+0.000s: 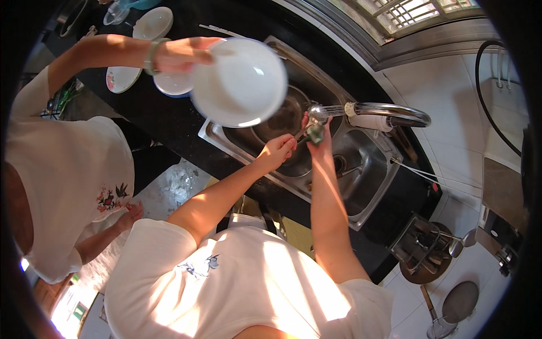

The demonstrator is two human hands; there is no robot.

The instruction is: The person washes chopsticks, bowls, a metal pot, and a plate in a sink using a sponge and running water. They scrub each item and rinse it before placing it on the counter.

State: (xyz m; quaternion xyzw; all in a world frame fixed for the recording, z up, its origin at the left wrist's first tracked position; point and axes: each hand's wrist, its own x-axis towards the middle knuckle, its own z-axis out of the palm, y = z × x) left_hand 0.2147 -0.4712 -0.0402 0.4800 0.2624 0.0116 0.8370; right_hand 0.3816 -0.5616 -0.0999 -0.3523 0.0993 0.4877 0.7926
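My left hand point(278, 151) is closed around the thin handle of what looks like a metal spoon point(318, 114). Its shiny round end sits under the water running from the faucet point(389, 113). My right hand point(320, 146) grips a green scrubbing pad point(315, 133) close beside that handle. Both hands are over the double steel sink point(364, 195), near its divider. A co-worker's hand point(183, 55) reaches in from the left with a large white bowl point(243, 82), blurred by motion, which covers part of the left basin.
White dishes point(152, 24) and a flowered plate point(121, 79) stand on the black counter point(192, 127) at the left. A utensil rack point(423, 248) and a pan point(460, 301) are at the right. The co-worker point(73, 169) stands close on my left. Behind the sink is a window point(418, 17).
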